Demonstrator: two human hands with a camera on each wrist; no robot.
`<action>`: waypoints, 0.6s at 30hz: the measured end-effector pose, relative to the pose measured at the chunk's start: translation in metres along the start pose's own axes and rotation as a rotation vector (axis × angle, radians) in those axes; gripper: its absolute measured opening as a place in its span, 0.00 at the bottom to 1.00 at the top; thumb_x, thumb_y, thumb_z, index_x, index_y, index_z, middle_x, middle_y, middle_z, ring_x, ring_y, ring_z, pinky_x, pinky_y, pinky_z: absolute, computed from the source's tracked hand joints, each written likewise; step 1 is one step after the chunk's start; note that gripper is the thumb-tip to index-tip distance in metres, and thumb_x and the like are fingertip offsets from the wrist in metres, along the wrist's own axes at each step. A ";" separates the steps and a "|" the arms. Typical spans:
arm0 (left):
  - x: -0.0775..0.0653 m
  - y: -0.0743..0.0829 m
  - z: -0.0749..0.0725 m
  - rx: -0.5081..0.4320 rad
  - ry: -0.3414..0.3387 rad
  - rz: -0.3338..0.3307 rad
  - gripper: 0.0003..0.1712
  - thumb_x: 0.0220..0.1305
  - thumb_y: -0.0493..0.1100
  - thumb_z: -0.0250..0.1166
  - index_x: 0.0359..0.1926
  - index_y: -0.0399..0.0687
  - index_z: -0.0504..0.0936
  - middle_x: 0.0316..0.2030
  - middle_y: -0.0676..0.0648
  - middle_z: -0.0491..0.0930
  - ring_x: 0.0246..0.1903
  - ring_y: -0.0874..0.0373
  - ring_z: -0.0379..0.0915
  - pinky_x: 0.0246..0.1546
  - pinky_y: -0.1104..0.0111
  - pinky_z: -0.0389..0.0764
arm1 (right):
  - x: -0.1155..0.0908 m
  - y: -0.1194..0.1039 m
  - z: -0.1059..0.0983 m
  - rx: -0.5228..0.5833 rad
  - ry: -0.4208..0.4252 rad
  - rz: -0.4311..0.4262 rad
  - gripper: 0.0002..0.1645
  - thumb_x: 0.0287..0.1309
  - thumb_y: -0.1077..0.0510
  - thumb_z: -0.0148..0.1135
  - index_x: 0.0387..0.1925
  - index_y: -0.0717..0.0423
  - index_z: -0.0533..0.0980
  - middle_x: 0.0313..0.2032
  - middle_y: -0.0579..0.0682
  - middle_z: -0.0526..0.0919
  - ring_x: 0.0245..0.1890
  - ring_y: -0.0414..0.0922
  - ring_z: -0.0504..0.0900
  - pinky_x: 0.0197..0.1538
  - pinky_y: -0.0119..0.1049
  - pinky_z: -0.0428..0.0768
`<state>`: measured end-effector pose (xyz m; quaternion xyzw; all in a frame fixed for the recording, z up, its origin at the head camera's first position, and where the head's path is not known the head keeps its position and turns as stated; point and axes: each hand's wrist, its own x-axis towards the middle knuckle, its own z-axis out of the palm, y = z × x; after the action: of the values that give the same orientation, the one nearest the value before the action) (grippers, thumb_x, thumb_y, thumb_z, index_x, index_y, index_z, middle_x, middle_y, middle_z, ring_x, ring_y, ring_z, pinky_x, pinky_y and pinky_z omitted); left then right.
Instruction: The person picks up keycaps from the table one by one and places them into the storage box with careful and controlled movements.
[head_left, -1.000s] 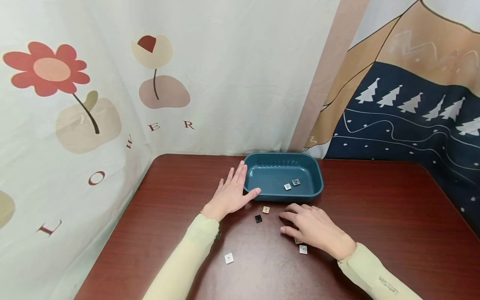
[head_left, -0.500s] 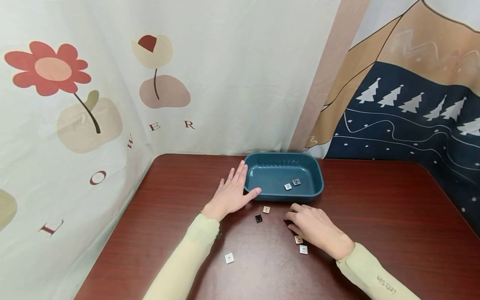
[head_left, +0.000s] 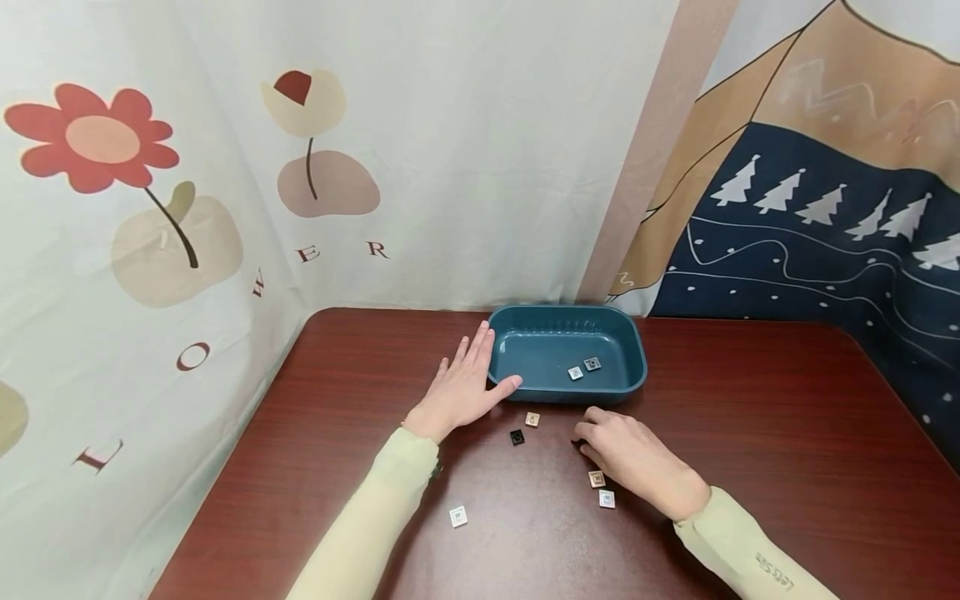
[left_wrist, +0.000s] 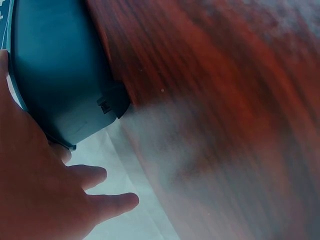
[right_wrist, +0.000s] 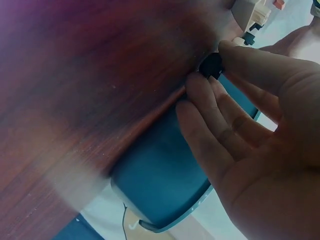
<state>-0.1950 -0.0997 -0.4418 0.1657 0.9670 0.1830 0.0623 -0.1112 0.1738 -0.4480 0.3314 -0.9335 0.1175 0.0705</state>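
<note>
My right hand (head_left: 633, 454) pinches a small black keycap (right_wrist: 211, 65) between thumb and fingertips, low at the table in front of the blue plastic basin (head_left: 510, 392). In the head view the fingers hide most of that keycap. My left hand (head_left: 459, 390) rests against the basin's left side with straight fingers, the thumb lying over the front rim. Between the hands lie a beige keycap (head_left: 532, 420) and another black keycap (head_left: 517, 437). Below the right hand are a tan keycap (head_left: 597, 479) and a white keycap (head_left: 607, 499).
Inside the basin sit a white keycap (head_left: 575, 373) and a grey keycap (head_left: 592, 364). One more white keycap (head_left: 458, 517) lies near the left forearm. The reddish-brown table (head_left: 787, 400) meets a printed curtain (head_left: 465, 167) behind the basin.
My right thumb has drawn in toward the fingers, which now pinch the black keycap. The tan keycap, partly covered before, has come into view. My left hand stays at the basin.
</note>
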 end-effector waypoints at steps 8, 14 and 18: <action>0.000 0.000 0.000 -0.005 -0.001 0.001 0.60 0.68 0.82 0.44 0.84 0.54 0.36 0.83 0.57 0.29 0.81 0.42 0.38 0.73 0.37 0.51 | -0.002 0.000 -0.006 0.051 0.049 -0.018 0.10 0.54 0.64 0.78 0.37 0.52 0.86 0.32 0.44 0.78 0.29 0.38 0.81 0.33 0.33 0.83; 0.000 -0.001 0.001 0.002 0.006 0.007 0.59 0.68 0.81 0.44 0.84 0.53 0.37 0.83 0.56 0.29 0.81 0.42 0.39 0.73 0.37 0.51 | -0.002 0.001 -0.013 0.091 0.125 -0.035 0.11 0.54 0.64 0.79 0.39 0.54 0.87 0.36 0.44 0.81 0.33 0.37 0.82 0.37 0.33 0.84; 0.000 0.000 0.001 -0.004 0.004 0.002 0.58 0.69 0.80 0.46 0.84 0.54 0.37 0.83 0.57 0.29 0.81 0.42 0.38 0.73 0.37 0.51 | -0.002 0.001 -0.017 0.107 0.155 -0.021 0.12 0.54 0.64 0.79 0.40 0.54 0.87 0.38 0.44 0.82 0.35 0.37 0.83 0.39 0.34 0.85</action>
<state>-0.1949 -0.0995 -0.4427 0.1662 0.9666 0.1856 0.0606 -0.1100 0.1805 -0.4321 0.3344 -0.9141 0.1918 0.1259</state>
